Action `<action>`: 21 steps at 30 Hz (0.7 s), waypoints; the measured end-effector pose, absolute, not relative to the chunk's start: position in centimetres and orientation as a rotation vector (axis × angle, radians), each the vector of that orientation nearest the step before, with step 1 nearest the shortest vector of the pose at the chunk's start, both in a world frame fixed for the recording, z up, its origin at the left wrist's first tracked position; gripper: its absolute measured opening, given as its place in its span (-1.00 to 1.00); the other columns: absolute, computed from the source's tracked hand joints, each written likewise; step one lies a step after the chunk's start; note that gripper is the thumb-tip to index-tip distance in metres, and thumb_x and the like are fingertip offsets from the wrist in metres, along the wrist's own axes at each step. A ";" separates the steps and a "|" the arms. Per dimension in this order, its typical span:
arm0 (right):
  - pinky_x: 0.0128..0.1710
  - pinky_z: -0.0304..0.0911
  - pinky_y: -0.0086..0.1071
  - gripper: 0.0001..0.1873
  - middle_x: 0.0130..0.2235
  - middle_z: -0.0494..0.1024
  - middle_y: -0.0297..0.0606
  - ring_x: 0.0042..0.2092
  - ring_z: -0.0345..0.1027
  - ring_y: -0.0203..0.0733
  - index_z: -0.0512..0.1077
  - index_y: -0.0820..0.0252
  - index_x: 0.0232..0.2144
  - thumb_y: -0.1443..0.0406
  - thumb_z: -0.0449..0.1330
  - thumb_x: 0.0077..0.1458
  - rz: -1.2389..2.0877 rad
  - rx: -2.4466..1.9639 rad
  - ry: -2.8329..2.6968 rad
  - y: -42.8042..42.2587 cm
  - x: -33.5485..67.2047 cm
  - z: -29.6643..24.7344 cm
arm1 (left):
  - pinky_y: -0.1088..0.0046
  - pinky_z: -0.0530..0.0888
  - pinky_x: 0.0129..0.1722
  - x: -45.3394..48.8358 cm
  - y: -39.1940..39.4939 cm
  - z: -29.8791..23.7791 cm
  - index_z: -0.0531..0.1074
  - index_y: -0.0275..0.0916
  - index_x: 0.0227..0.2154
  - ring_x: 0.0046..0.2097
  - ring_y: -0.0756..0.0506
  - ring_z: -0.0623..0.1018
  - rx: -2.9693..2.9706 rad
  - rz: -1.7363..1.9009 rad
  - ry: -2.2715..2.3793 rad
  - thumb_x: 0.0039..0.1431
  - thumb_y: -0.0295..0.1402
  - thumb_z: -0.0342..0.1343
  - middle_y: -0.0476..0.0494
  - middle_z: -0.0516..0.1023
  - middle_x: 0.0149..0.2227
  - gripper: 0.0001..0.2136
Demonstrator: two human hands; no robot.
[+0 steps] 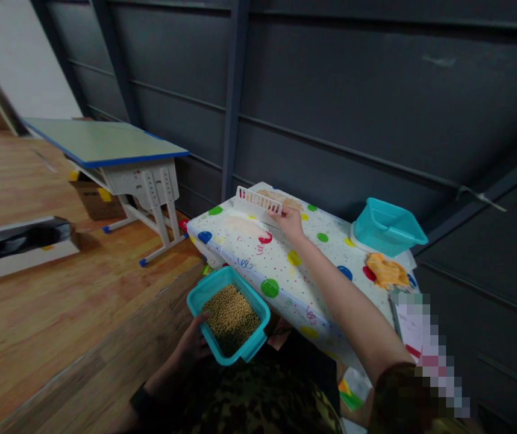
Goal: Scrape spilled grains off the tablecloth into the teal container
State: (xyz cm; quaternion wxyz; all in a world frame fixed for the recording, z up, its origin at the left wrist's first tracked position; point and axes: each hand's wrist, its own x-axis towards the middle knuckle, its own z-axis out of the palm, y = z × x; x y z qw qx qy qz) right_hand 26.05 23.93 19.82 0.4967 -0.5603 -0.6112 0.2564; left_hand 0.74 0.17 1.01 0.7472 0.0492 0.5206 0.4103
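Note:
My left hand [192, 345] is closed on the near-left side of a teal plastic container [258, 293], held in front of the table's near edge. Tan, round soybean-like beans [231, 313] fill much of it. Over the far part of the table, my right hand [291, 224] grips one end of a white plastic strip with a row of slots [258, 200]. The strip stands on its long side, tilted. A pale, powdery-looking patch [244, 226] lies on the near side of the strip, and a tan patch [285, 198] on its far side.
A balloon-print cloth [303, 274] covers the table against a dark panelled wall. To the right are a teal tub [387, 229] and a crumpled orange cloth [387, 271]. A desk [114, 141] with blue edges and a white box [23, 247] stand at left.

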 end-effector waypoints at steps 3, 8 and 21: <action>-0.34 0.20 -0.35 -0.81 -0.56 0.41 -0.45 -0.40 0.28 -0.21 0.60 0.18 -0.49 0.21 0.39 0.10 0.578 -1.379 -1.547 23.0 25.7 18.9 | 0.07 0.74 0.16 0.5 0.2 0.4 0.30 -0.47 0.51 0.17 -0.40 0.80 0.116 0.899 1.188 0.56 -0.20 0.10 -0.53 0.82 0.12 -0.39; -0.42 0.04 -0.33 -0.62 -0.59 0.25 -0.44 -0.45 0.10 -0.28 0.38 0.13 -0.63 0.24 0.37 0.17 0.577 -1.369 -1.639 21.3 24.9 18.7 | -0.03 0.71 0.20 0.5 0.5 -0.2 0.27 -0.38 0.54 0.19 -0.41 0.79 0.118 0.910 1.197 0.54 -0.21 0.10 -0.48 0.82 0.15 -0.37; -0.33 0.09 -0.30 -0.71 -0.58 0.30 -0.46 -0.43 0.19 -0.20 0.41 0.09 -0.59 0.28 0.30 0.16 0.530 -1.382 -1.614 21.1 24.1 19.8 | -0.11 0.59 0.36 -1.3 0.5 -5.2 0.07 -0.26 0.65 0.28 -0.45 0.74 0.180 0.921 1.040 0.43 -0.10 0.27 -0.51 0.74 0.29 -0.13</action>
